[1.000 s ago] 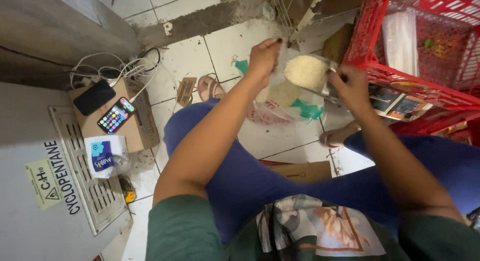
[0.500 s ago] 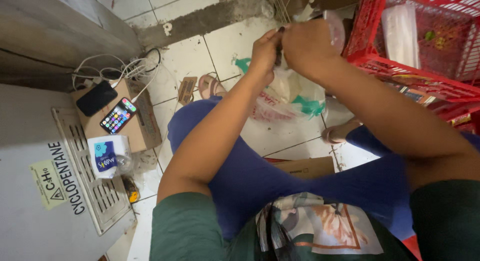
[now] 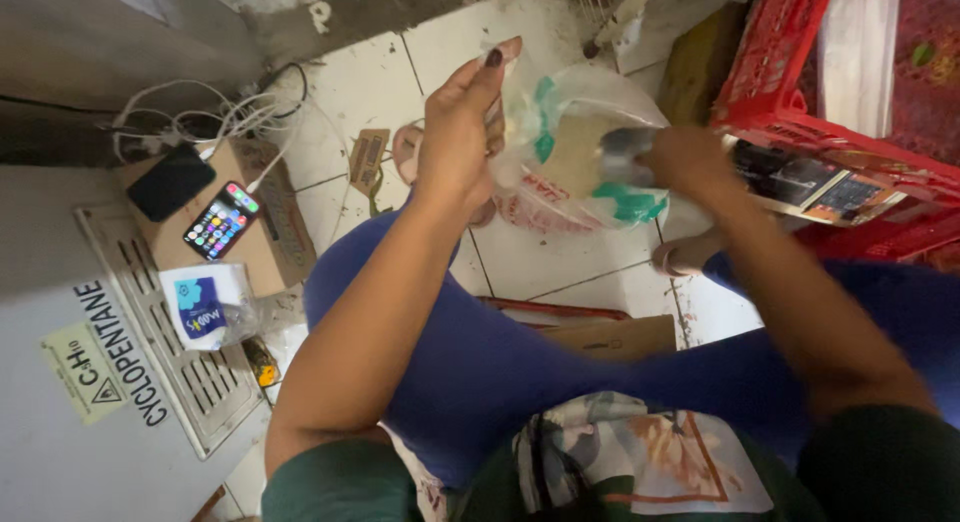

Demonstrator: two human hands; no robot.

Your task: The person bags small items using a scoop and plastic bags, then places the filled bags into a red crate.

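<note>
Head view showed one person seated over a white tiled floor (image 3: 530, 252), both bare hands raised around a single clear plastic bag with green and red print (image 3: 590, 172) that held a pale grainy filling. The left hand (image 3: 462, 132) had its grip closed on the bag's upper left edge, fingers pinched on the film and the thumb pointing up. The right hand (image 3: 685, 160) was at the bag's right side, its grip wrapped around one small blurred grey object (image 3: 625, 154) pressed against the bag (what that object was could not be told). The bag hung in the air between the two hands, above the floor and the person's blue-clad knees (image 3: 520, 352).

To the right stood one red plastic crate (image 3: 790, 92), with one small flat scale with a dark display (image 3: 820, 187) just in front of it. To the left, one brown cardboard box (image 3: 265, 232) carried two phones: one with a lit colourful screen (image 3: 220, 220) and one dark (image 3: 172, 182), lying near each other. A tangle of white cables (image 3: 200, 117) ran from behind them. Just below the box lay one small white packet with a blue label (image 3: 205, 304), resting on the edge of a grey appliance top with a vent grille (image 3: 150, 312). Two sandalled feet showed on the floor, one beneath the bag (image 3: 408, 150) and one at the right (image 3: 680, 257).
</note>
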